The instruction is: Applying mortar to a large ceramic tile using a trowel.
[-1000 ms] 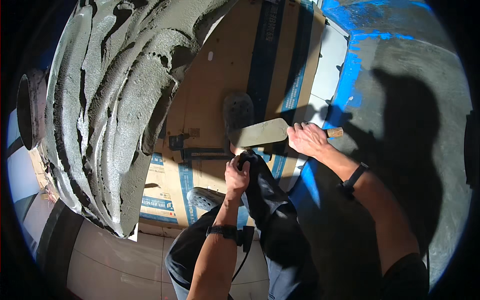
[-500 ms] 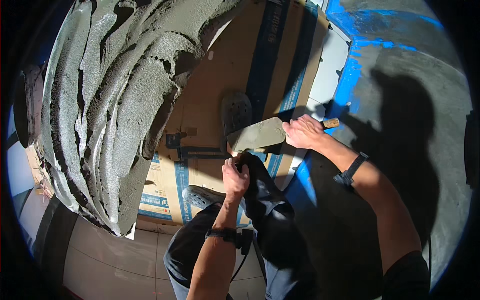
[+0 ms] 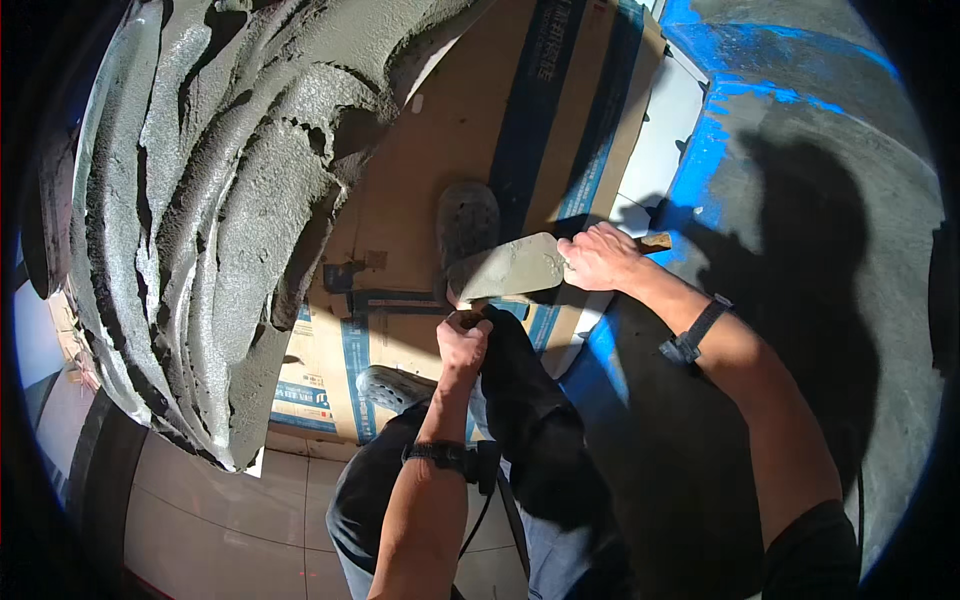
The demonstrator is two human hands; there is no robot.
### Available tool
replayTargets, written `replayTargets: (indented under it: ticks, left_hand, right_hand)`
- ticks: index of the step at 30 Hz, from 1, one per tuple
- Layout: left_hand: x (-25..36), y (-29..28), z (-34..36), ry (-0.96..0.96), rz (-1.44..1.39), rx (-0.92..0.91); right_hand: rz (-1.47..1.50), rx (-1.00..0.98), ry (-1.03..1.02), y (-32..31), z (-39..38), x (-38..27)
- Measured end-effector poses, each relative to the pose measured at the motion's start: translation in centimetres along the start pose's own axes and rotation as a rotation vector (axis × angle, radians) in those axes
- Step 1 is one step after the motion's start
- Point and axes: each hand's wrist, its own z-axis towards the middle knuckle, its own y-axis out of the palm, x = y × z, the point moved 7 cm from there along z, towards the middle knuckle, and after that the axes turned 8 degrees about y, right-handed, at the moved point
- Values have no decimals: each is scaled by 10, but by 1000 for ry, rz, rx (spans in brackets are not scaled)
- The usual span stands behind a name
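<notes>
My right hand (image 3: 605,260) is wrapped round a trowel. The end of its wooden handle (image 3: 654,243) sticks out past the fist. The flat trowel blade (image 3: 515,267), smeared with grey mortar, points left above my shoe (image 3: 468,215). Just below the blade's tip, my left hand (image 3: 463,345) is closed in front of my knee. Its fingers are bent around something small and dark that I cannot make out. To the left lies a large slab thickly spread with wet mortar (image 3: 250,200), ridged in long curved strokes; neither hand touches it.
Flattened cardboard (image 3: 420,180) with blue printed bands covers the floor beneath my shoes. Pale tiles (image 3: 220,495) lie at the lower left. On the right, a grey surface (image 3: 830,120) has a blue painted edge (image 3: 690,170) and carries my shadow. A white strip (image 3: 660,130) runs beside the cardboard.
The slab and cardboard sit slightly further left in the picture. Both hands have shifted a little left, with the trowel still in my right hand.
</notes>
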Motion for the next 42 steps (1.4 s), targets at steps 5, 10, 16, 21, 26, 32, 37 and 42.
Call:
replayTargets:
  ticks: [5,10,16,21,26,32,37,42]
  left_hand:
    - [-1,-4,3,-33,-46,80]
    - [3,-9,3,-1,-24,190]
    - [-27,-42,5,29,-244,444]
    - [-48,-99,-11,80,-497,434]
    - [55,-95,-79,104,-388,345]
    - [309,-155,-203,571,132,549]
    - [372,-214,-188,808,573,823]
    - [327,-258,-205,578,597,765]
  right_hand:
    - [6,9,-17,-3,1,-2]
    - [52,30,-7,-1,-2,1]
    - [168,-120,117,6,1,8]
    - [311,-83,166,-23,-22,2]
    - [422,94,264,-52,-117,28]
    - [883,557,184,-122,-235,-25]
    - [664,1194,38,-213,-226,-126]
    - [553,1133,152,-239,-163,-158]
